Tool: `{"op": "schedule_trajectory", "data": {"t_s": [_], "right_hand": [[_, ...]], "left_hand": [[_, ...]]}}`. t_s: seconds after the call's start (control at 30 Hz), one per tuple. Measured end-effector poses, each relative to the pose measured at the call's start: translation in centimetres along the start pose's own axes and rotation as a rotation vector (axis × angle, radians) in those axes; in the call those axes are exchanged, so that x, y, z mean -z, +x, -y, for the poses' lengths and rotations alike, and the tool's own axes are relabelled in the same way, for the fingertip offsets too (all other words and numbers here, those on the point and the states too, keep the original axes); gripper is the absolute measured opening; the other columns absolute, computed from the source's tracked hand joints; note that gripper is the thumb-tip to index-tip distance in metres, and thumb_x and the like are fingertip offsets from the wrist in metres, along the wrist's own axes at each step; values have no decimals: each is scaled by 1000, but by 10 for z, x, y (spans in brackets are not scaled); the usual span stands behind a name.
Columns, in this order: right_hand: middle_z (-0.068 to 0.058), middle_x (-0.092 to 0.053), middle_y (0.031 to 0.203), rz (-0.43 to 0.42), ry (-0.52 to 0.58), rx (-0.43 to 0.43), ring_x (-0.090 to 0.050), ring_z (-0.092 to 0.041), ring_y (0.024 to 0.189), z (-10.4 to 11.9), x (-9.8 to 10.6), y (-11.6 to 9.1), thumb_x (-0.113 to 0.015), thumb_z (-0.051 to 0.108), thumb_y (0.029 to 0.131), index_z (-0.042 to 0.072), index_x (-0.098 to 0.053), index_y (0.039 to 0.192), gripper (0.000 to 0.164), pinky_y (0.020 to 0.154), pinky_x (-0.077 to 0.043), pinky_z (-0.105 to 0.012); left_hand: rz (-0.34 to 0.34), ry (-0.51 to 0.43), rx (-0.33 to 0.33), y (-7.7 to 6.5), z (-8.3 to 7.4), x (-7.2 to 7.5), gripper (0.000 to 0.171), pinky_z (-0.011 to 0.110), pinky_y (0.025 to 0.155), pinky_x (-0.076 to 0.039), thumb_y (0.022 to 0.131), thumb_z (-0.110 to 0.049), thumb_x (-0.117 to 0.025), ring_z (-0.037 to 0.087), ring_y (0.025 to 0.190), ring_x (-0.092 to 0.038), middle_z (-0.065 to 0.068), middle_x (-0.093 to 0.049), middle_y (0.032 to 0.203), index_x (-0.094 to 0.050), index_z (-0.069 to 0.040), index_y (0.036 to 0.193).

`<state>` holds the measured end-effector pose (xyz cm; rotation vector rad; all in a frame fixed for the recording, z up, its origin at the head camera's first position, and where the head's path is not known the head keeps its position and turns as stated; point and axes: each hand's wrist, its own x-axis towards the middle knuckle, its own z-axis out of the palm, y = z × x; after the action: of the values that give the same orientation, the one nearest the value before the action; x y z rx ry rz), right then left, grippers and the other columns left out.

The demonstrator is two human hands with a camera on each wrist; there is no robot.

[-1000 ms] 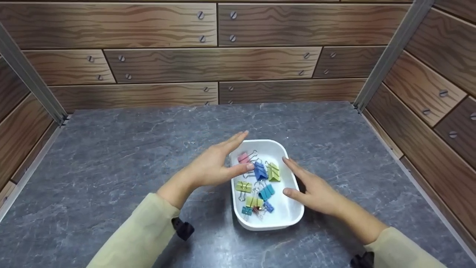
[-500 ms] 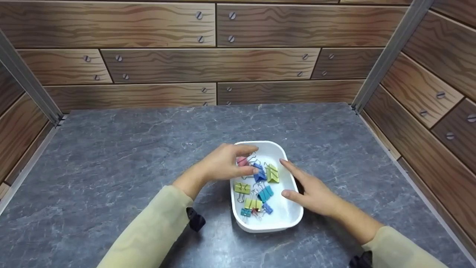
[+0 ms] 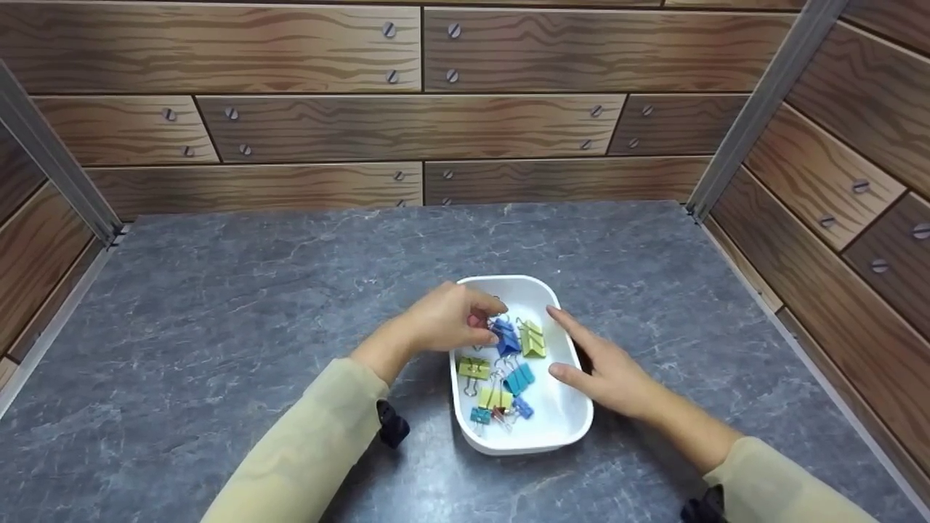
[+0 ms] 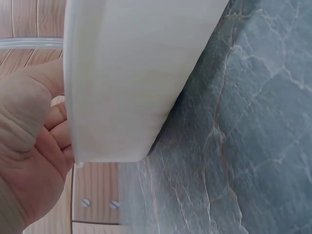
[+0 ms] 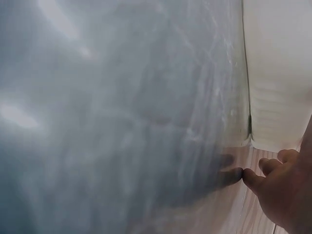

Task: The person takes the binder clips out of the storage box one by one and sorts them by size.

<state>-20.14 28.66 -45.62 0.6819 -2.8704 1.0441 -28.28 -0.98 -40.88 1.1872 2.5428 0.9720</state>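
Note:
A white plastic tray [image 3: 538,437] holds several coloured binder clips. My left hand [image 3: 445,319] reaches over its left rim, thumb and fingers bent but apart, close to the blue binder clip [image 3: 506,338]. Part of the pink binder clip [image 3: 476,320] shows between them; whether they touch either clip I cannot tell. My right hand [image 3: 614,374] lies along the right rim with fingers spread, thumb and fingertips at the edge. In the left wrist view the tray's side hides the fingertips of the left hand [image 4: 29,131].
Also in the tray are a lime clip [image 3: 532,339], an olive clip [image 3: 474,368], a teal clip [image 3: 519,378], a yellow clip [image 3: 495,398] and smaller ones. It stands on a grey marbled tabletop [image 3: 276,290], with wood-patterned panels [image 3: 312,127] behind and at both sides.
My left hand has moved right and down into the tray, and the gap between thumb and fingers has narrowed. The right hand stays at the rim. The clips look unmoved.

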Motion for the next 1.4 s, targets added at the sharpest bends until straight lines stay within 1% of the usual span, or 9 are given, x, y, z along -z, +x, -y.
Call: {"op": "schedule_trajectory", "data": {"t_s": [0.17, 0.43, 0.6, 0.83, 0.93, 1.03, 1.27, 1.3, 1.4], "right_hand": [[-24, -41, 163, -9, 46, -4, -41, -47, 147, -3, -2, 5, -71, 36, 101, 18, -29, 169, 82, 118, -34, -65], [-22, -40, 165, -25, 166, -6, -43, -42, 148, -8, -7, 8, -71, 24, 101, 19, -28, 169, 81, 118, -35, -61], [-22, -36, 167, -18, 216, -14, -42, -42, 149, -10, -9, 8, -71, 23, 101, 22, -27, 170, 81, 117, -36, -60], [-18, -29, 171, -6, 247, -42, -33, -42, 153, -13, -10, 6, -70, 25, 102, 29, -23, 171, 83, 118, -34, -60], [-18, -28, 171, -10, 258, -40, -32, -43, 153, -14, -11, 5, -70, 24, 102, 30, -23, 171, 84, 118, -33, -61], [-18, -27, 172, -11, 278, -38, -33, -41, 153, -14, -12, 4, -69, 21, 102, 29, -23, 171, 83, 118, -35, -57], [-21, -34, 168, 12, 351, -41, -47, -38, 144, -14, -14, 5, -66, 19, 104, 31, -21, 171, 81, 102, -53, -37], [-21, -34, 168, 10, 345, -43, -47, -38, 144, -14, -14, 5, -67, 20, 104, 31, -22, 171, 81, 102, -53, -36], [-20, -32, 169, 9, 333, -51, -44, -40, 147, -15, -13, 4, -67, 21, 104, 33, -21, 171, 81, 107, -50, -44]], "left_hand": [[21, 7, 11, 3, 0, -3, 37, 33, 89, -58, 92, -10, -83, 16, 93, -73, 8, -79, 112, -77, -8, 129], [28, 28, 14, 5, 1, -5, 32, 31, 89, -58, 93, -4, -80, 17, 96, -73, 6, -79, 112, -80, -8, 124], [14, 54, 14, 5, 2, -6, 28, 30, 88, -59, 95, -2, -78, 15, 95, -73, 5, -80, 111, -81, -8, 121], [-12, 92, -24, 8, 3, -8, 24, 33, 89, -59, 94, 2, -75, 18, 95, -74, 6, -80, 109, -82, -7, 116], [-18, 108, -39, 9, 3, -8, 22, 33, 91, -59, 95, 1, -76, 19, 98, -75, 5, -80, 110, -83, -7, 114], [-23, 114, -48, 9, 4, -9, 18, 33, 92, -59, 96, -3, -76, 19, 100, -75, 4, -80, 109, -84, -7, 112], [-55, 99, -38, 10, 3, -11, 12, 33, 89, -59, 97, -10, -78, 15, 95, -75, 0, -81, 102, -85, -9, 107], [-56, 95, -41, 10, 3, -11, 12, 33, 88, -59, 97, -11, -79, 15, 94, -75, 1, -81, 102, -85, -9, 107], [-61, 87, -49, 11, 1, -11, 12, 33, 87, -59, 98, -13, -79, 15, 93, -75, 1, -81, 101, -85, -8, 107]]}}
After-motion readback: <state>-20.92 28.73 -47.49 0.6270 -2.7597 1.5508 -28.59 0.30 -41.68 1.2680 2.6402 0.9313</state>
